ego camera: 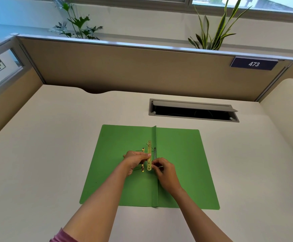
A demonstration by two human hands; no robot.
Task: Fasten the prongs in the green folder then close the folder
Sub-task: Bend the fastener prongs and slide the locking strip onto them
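The green folder (180,154) lies open and flat on the white desk, its spine fold running toward me. A yellow fastener strip (149,151) lies along the spine, with a second brass-coloured strip (143,151) just left of it and thin metal prongs sticking out sideways. My left hand (134,160) rests across both strips, fingertips pressing on the yellow strip. My right hand (163,169) sits just right of the strip's near end, thumb and finger pinched on a thin metal prong (159,166).
A grey cable hatch (193,110) with a raised lid opens in the desk behind the folder. Beige partition walls (124,67) enclose the desk at the back and left. Plants stand behind the partition.
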